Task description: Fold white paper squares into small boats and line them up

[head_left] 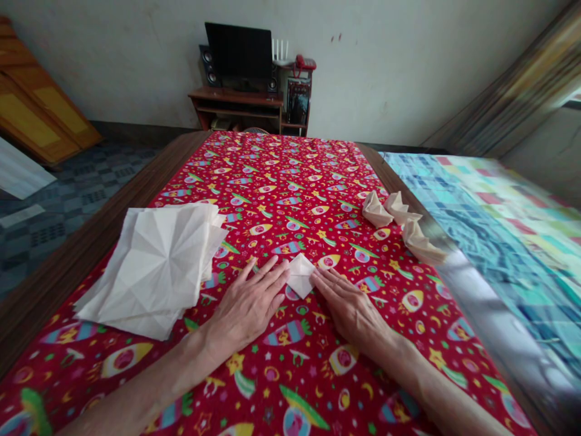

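Observation:
A small folded piece of white paper, roughly diamond-shaped, lies flat on the red patterned cloth between my hands. The fingers of my left hand are stretched out, their tips touching the paper's left side. From the other side, my right hand rests its outstretched fingertips on the right corner. Both palms face down and neither hand grips anything. Left of my left hand sits a stack of creased white paper sheets. Several folded paper shapes, among them a boat-like one, stand at the table's right side.
The table has a brown wooden edge. A bed with a checkered cover adjoins on the right. Beyond the far end are a desk with a monitor and a red telephone. A wooden cabinet stands far left.

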Tool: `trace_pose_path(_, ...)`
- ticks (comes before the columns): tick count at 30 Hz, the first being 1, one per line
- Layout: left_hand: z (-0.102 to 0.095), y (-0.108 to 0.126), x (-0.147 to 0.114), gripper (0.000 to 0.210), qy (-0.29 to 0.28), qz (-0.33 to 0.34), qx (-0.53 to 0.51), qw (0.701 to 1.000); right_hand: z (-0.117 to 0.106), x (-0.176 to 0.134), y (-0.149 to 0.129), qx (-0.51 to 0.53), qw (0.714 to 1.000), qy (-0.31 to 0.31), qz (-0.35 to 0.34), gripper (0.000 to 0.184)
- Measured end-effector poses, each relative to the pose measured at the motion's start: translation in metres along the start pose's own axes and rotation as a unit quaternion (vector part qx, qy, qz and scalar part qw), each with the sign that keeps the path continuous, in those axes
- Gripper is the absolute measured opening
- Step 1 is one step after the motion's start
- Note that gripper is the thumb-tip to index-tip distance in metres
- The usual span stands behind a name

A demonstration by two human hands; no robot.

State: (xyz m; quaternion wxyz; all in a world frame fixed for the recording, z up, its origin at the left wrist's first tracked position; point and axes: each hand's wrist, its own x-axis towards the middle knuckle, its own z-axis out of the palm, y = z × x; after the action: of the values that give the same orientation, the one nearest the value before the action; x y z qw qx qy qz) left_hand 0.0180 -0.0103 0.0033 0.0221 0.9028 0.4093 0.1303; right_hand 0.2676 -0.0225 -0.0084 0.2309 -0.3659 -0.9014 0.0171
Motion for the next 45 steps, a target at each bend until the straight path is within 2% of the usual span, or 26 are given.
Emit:
trace_pose_path(3, 0.001, -0.006, 0.003, 0.037, 0.052, -0.004, -0.017, 0.998, 0.001, 0.004, -0.002, -0.013, 1.0, 0.011, 0.008, 0.047)
trace_pose_path(6, 0.0, -0.006, 0.014, 0.028, 0.102, -0.038, -0.049, 0.993, 0.0, 0.014, -0.007, -0.021, 0.999, 0.034, 0.022, 0.034)
trace_pose_path(10, -0.003, 0.001, 0.033, 0.021, 0.063, -0.118, -0.017, 0.991, -0.004, 0.029, -0.014, -0.043, 0.996, 0.058, 0.057, 0.021)
trace_pose_path(13, -0.002, 0.004, 0.043, 0.021, 0.042, -0.155, -0.025, 0.987, -0.007, 0.038, -0.017, -0.075, 0.993, 0.05, 0.079, 0.02)
trace_pose_path(19, -0.005, 0.0, 0.056, 0.031, 0.027, -0.172, -0.222, 0.959, -0.006, 0.056, -0.031, -0.14, 0.985, 0.003, 0.105, 0.032)
trace_pose_path(22, -0.013, 0.002, 0.057, 0.036, 0.039, -0.178, -0.255, 0.95, -0.003, 0.064, -0.036, -0.095, 0.986, 0.011, 0.14, 0.022)
trace_pose_path(25, -0.017, 0.002, 0.052, 0.036, 0.115, -0.181, -0.317, 0.924, -0.004, 0.066, -0.031, 0.036, 0.978, 0.067, 0.196, 0.03)
trace_pose_path(26, -0.015, 0.002, 0.049, 0.031, 0.151, -0.177, -0.329, 0.915, -0.004, 0.067, -0.028, 0.107, 0.963, 0.095, 0.229, 0.032)
trace_pose_path(28, -0.009, 0.001, 0.045, 0.03, 0.195, -0.169, -0.348, 0.902, -0.005, 0.067, -0.022, 0.275, 0.905, 0.136, 0.296, 0.036)
trace_pose_path(29, -0.006, 0.001, 0.044, 0.036, 0.185, -0.167, -0.376, 0.893, -0.006, 0.068, -0.02, 0.351, 0.866, 0.146, 0.324, 0.038)
trace_pose_path(31, 0.001, 0.001, 0.042, 0.042, 0.122, -0.166, -0.46, 0.864, -0.006, 0.069, -0.019, 0.457, 0.801, 0.145, 0.358, 0.04)
trace_pose_path(32, 0.003, 0.0, 0.042, 0.039, 0.089, -0.166, -0.495, 0.848, -0.006, 0.069, -0.02, 0.485, 0.781, 0.139, 0.368, 0.04)
trace_pose_path(34, 0.005, -0.002, 0.041, 0.035, 0.062, -0.175, -0.524, 0.831, -0.004, 0.069, -0.021, 0.503, 0.77, 0.118, 0.375, 0.042)
trace_pose_path(36, 0.004, -0.006, 0.041, 0.038, 0.071, -0.182, -0.51, 0.838, -0.001, 0.066, -0.019, 0.481, 0.787, 0.096, 0.374, 0.04)
trace_pose_path(37, 0.003, -0.009, 0.041, 0.041, 0.067, -0.179, -0.495, 0.848, 0.001, 0.063, -0.016, 0.453, 0.806, 0.092, 0.37, 0.037)
trace_pose_path(39, 0.0, -0.013, 0.04, 0.045, 0.044, -0.163, -0.446, 0.879, 0.003, 0.058, -0.01, 0.354, 0.864, 0.112, 0.342, 0.029)
trace_pose_path(41, -0.001, -0.015, 0.039, 0.045, 0.029, -0.136, -0.365, 0.921, 0.003, 0.052, -0.004, 0.228, 0.928, 0.124, 0.266, 0.027)
trace_pose_path(42, -0.001, -0.015, 0.039, 0.044, 0.031, -0.118, -0.315, 0.941, 0.003, 0.05, -0.002, 0.179, 0.954, 0.108, 0.216, 0.023)
trace_pose_path(43, 0.0, -0.016, 0.038, 0.044, 0.039, -0.1, -0.266, 0.958, 0.003, 0.048, 0.0, 0.143, 0.972, 0.086, 0.167, 0.017)
trace_pose_path(45, 0.004, -0.017, 0.037, 0.044, 0.054, -0.069, -0.174, 0.981, 0.005, 0.046, 0.003, 0.106, 0.989, 0.04, 0.091, 0.009)
